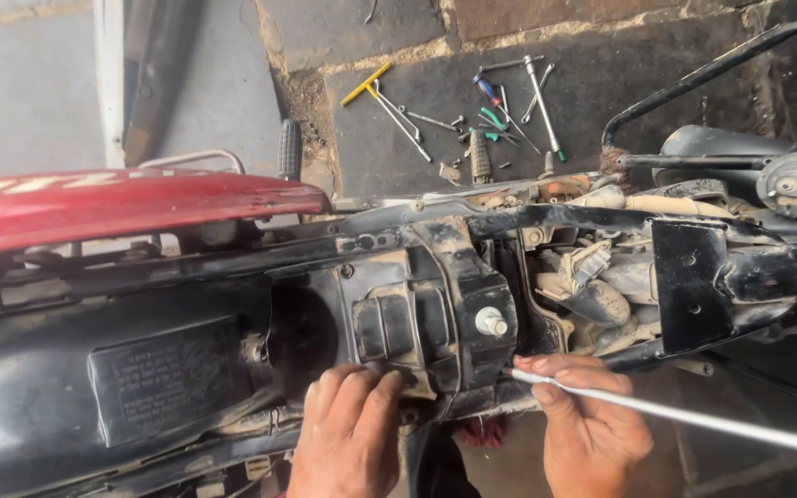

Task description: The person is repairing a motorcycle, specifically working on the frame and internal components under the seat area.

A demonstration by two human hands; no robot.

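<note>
Left hand (348, 433): nearest the viewer at the lower edge; it lay palm down with the fingers curled over the lower rim of the black plastic housing (431, 309), pressing on it and holding nothing loose.
Right hand (588, 420): beside the left, closed around the near end of a long metal rod (694, 417), thumb and fingers pinching the shaft just behind its tip.
Rod, long axis: it ran from the lower right edge of the view up and to the left, only slightly off level; the tip pointed left at the lower right corner of the housing and ended just beside it.
Housing: a ribbed black box in the middle of the stripped motorcycle frame (555, 219), dusty, with a white round-headed stud (492, 321) standing out of its right face.
Housing, contents: the open hollow on its left side was dark, and what lay inside could not be told.
Frame bay right of the housing: it held grimy hoses and a pale connector.
Fuel tank (122, 205): red, at the upper left, above a black side panel (168, 373).
Ground beyond the frame: loose hand tools (472, 111) lay scattered on the paving, among them a yellow-handled T-wrench (366, 84), well apart from both hands.
</note>
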